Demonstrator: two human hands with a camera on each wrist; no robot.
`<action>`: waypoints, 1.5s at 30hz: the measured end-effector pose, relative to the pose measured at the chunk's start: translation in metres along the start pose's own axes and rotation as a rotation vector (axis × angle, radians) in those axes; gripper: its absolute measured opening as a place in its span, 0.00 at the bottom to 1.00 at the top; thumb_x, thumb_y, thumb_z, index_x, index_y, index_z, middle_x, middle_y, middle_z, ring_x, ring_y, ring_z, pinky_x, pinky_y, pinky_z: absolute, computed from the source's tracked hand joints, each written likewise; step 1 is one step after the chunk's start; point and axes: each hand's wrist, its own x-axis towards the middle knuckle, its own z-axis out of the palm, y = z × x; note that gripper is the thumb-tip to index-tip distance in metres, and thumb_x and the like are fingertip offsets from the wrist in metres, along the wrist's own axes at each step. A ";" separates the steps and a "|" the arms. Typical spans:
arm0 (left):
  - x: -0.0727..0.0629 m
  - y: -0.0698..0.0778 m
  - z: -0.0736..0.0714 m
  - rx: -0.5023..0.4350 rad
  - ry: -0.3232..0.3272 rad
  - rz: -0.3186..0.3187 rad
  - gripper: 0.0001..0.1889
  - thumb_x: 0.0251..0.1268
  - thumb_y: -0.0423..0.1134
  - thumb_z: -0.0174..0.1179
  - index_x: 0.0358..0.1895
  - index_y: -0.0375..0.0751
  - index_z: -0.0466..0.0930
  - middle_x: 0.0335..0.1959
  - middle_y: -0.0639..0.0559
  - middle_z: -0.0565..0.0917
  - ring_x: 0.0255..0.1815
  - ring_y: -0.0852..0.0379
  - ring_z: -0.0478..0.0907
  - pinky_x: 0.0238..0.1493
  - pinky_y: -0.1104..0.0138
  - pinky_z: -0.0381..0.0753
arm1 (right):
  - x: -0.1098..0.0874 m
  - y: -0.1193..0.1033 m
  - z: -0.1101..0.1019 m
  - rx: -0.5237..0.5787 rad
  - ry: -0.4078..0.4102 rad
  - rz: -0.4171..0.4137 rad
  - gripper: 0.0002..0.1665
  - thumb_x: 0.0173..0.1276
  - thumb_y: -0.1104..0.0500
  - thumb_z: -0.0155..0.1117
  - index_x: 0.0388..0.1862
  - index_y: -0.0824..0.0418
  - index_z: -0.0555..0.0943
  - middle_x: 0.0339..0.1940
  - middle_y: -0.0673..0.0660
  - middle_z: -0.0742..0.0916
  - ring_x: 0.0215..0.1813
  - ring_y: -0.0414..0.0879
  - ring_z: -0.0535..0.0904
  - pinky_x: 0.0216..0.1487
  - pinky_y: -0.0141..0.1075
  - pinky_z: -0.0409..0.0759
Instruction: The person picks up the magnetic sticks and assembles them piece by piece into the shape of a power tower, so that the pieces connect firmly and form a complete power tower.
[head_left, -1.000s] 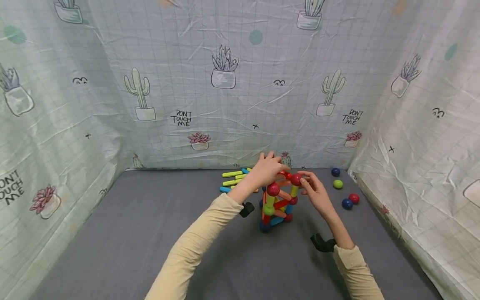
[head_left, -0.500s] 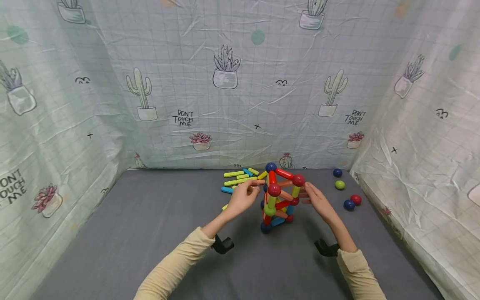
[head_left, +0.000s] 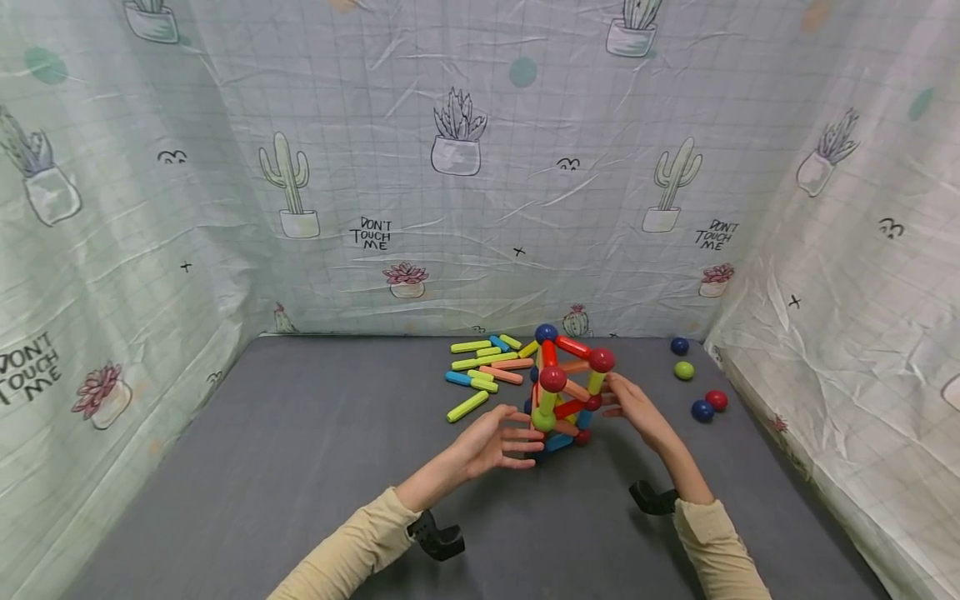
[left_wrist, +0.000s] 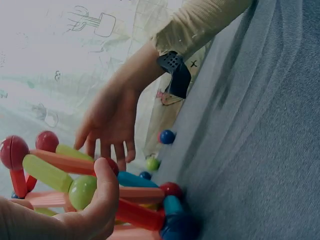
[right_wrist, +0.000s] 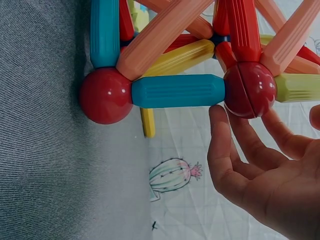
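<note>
A tower of coloured magnetic sticks and balls (head_left: 550, 400) stands upright on the grey table, with a blue ball (head_left: 546, 334) and two red balls at its top. My left hand (head_left: 491, 446) is at the tower's lower left, fingers extended and spread. In the left wrist view its thumb (left_wrist: 102, 192) lies at a green ball (left_wrist: 83, 192); whether it presses is unclear. On the tower's right, my right hand (head_left: 637, 408) has loosely bent fingers. The right wrist view shows those fingertips at a red ball (right_wrist: 249, 89) and the end of a blue stick (right_wrist: 178, 91).
Loose green, blue, yellow and salmon sticks (head_left: 483, 362) lie behind and left of the tower. At the right edge of the table are a blue ball (head_left: 679, 346), a green ball (head_left: 683, 370), and a red ball (head_left: 716, 401) beside another blue one. Patterned cloth (head_left: 480, 208) surrounds the table.
My left hand has come down from the tower's top, past the loose sticks, to its lower left side. My right hand has dropped slightly from the upper red ball.
</note>
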 end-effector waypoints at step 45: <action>0.053 0.038 -0.102 0.453 0.370 0.176 0.19 0.67 0.42 0.45 0.56 0.35 0.70 0.55 0.34 0.73 0.53 0.39 0.73 0.49 0.52 0.75 | -0.012 -0.051 0.005 0.109 0.226 -0.319 0.19 0.71 0.52 0.44 0.54 0.61 0.70 0.44 0.43 0.79 0.44 0.35 0.78 0.39 0.28 0.77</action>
